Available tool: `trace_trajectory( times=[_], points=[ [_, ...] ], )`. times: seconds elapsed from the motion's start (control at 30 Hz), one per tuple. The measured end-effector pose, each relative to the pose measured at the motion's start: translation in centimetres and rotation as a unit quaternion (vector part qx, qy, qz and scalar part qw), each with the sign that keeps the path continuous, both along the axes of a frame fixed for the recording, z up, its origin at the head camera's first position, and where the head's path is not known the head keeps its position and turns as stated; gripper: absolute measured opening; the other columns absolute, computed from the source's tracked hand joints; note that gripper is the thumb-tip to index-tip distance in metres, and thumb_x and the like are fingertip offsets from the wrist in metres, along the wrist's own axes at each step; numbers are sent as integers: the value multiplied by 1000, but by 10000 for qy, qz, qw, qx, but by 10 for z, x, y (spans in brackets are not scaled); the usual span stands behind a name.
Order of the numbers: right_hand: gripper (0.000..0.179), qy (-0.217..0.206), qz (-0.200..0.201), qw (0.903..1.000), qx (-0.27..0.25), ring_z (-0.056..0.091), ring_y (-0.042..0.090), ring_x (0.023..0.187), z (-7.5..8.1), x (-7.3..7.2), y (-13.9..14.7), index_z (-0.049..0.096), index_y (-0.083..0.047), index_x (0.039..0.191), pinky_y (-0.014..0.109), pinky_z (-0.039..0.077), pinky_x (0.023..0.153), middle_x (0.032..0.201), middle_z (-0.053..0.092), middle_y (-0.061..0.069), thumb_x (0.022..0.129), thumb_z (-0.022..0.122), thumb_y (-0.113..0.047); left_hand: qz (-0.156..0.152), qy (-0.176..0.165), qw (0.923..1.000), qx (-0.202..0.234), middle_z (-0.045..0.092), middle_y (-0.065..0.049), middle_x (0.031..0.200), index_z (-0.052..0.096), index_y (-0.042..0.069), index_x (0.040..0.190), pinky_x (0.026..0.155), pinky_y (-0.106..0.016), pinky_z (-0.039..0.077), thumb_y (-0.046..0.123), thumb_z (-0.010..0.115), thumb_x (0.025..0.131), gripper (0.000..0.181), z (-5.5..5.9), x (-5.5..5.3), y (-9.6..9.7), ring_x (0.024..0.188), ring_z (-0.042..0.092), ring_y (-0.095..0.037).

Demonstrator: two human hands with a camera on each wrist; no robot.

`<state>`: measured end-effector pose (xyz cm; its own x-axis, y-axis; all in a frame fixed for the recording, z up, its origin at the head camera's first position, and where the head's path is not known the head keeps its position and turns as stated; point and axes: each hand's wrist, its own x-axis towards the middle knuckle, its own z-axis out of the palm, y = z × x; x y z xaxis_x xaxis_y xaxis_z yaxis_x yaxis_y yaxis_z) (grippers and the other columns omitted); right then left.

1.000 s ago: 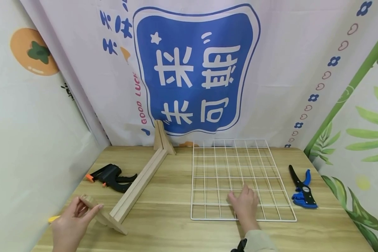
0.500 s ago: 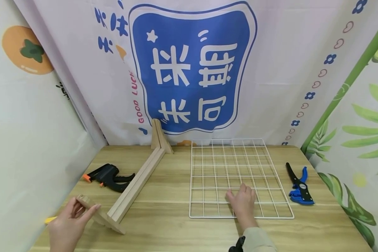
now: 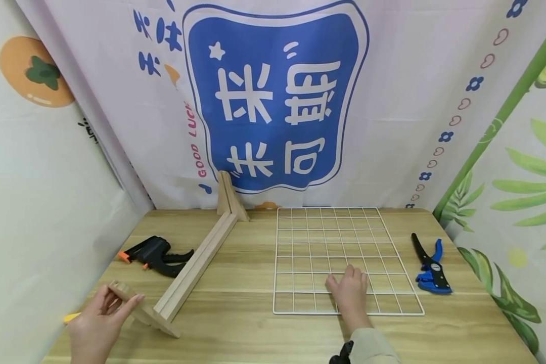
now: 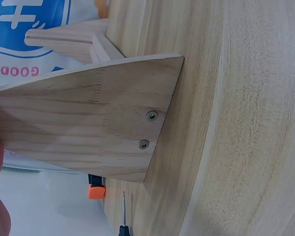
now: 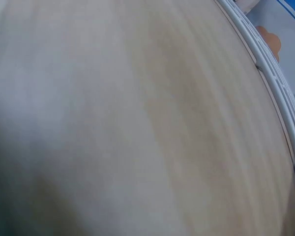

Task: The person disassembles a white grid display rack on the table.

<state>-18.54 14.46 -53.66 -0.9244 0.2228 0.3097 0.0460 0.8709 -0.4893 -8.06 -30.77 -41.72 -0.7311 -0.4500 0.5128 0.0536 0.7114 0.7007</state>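
A wooden stand (image 3: pixel 200 260) lies across the left of the table, a long bar joining two tapered end boards. My left hand (image 3: pixel 93 323) pinches the top of the near end board (image 3: pixel 150 316) between thumb and fingers. In the left wrist view, that end board (image 4: pixel 83 118) shows two round metal bolts (image 4: pixel 151 116). A white wire grid panel (image 3: pixel 300 273) lies flat on the table. Over its near part, my right hand (image 3: pixel 351 298) holds the wires with bent fingers; the fingertips are partly hidden. The panel's white edge (image 5: pixel 275 81) curves along the right wrist view.
Left of the stand lies a black bar clamp (image 3: pixel 156 255) with orange pads. A screwdriver (image 4: pixel 123 216) lies beyond the end board. To the panel's right are black-and-blue cutters (image 3: pixel 433 268). A printed curtain (image 3: pixel 373 101) hangs behind the table (image 3: pixel 236 328).
The far edge of the wire grid panel has come down from slightly raised to flat on the table. The view has shifted slightly. Both hands keep their hold.
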Motion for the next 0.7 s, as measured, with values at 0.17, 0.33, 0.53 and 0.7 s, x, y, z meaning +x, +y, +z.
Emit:
trace_trajectory(
  times=[0.17,0.33,0.53,0.7],
  points=[
    [60,12,-8,10000,28,42,36,91,-1,-1,-1,49,16,110,44,37,82,96,53,26,79,63,-33,-41,75,10000,-34,58,31,77,61,3,86,64,3,42,0,86,57,38,0,0,-1,74,46,29],
    [63,-326,34,9994,-149,41,36,92,3,2,-4,46,17,114,45,37,81,101,51,27,81,62,-35,-41,150,9998,-85,46,43,75,60,4,82,66,3,42,-1,85,57,36,-1,2,-3,75,46,29],
    [71,-1258,171,9906,-516,44,47,101,36,-1,0,39,20,121,54,42,86,111,48,36,85,57,-38,354,-200,9989,-226,70,11,85,63,8,92,64,0,43,12,85,63,37,3,2,-3,72,50,24],
    [69,-1457,736,9852,-517,44,56,109,81,-5,19,33,16,131,60,44,89,120,44,42,87,57,-32,494,860,9949,200,55,9,127,52,7,128,104,-26,34,20,69,73,60,24,-1,9,111,49,-1]
  ],
)
